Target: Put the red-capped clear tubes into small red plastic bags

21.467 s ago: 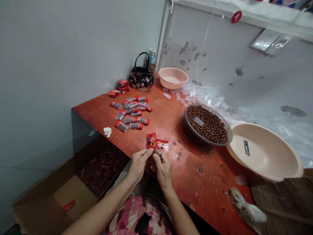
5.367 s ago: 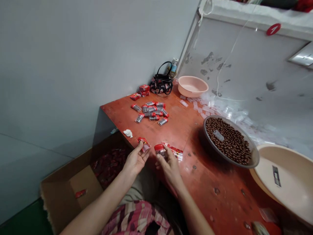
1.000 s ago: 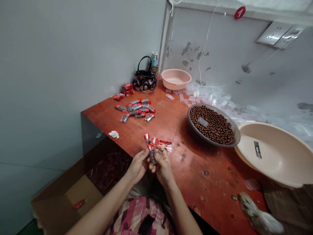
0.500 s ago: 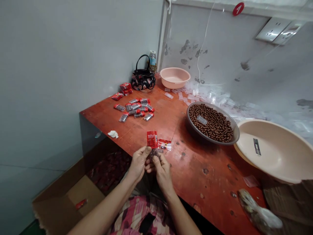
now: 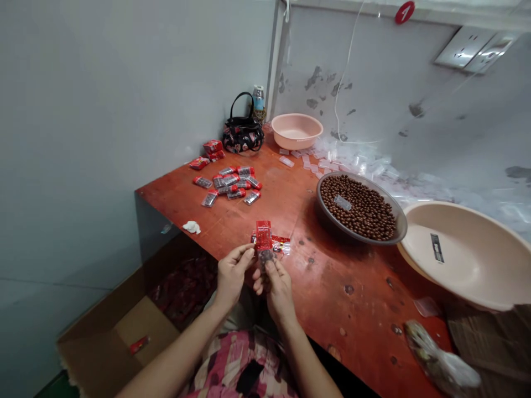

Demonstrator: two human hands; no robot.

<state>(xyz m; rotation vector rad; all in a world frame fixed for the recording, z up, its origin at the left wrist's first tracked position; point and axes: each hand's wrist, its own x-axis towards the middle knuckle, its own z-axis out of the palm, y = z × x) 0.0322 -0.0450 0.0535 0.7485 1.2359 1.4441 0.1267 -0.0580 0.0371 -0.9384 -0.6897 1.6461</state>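
Over the table's front edge, my right hand (image 5: pixel 279 284) grips a small candy packet (image 5: pixel 264 239) by its lower part. Its top is red with white print; the clear lower part shows dark brown balls. My left hand (image 5: pixel 233 271) is closed in a pinch, thumb and fingertips at the packet's left edge. Another red packet (image 5: pixel 282 245) lies on the table just behind the held one, partly covered by it. Farther back lie several filled packets (image 5: pixel 230 181) with red ends, loosely heaped.
On the red table (image 5: pixel 315 309) stand a grey bowl of brown balls (image 5: pixel 359 210), a wide pale basin (image 5: pixel 477 254) and a pink basin (image 5: pixel 297 132). Clear plastic boxes (image 5: pixel 373 166) pile along the wall. A handbag (image 5: pixel 243 137) sits in the corner; a cardboard box (image 5: pixel 99 342) is below left.
The packet has been turned more upright, and its brown-ball part now shows more. My left hand has slid slightly left and down, from the packet's lower part to its edge.
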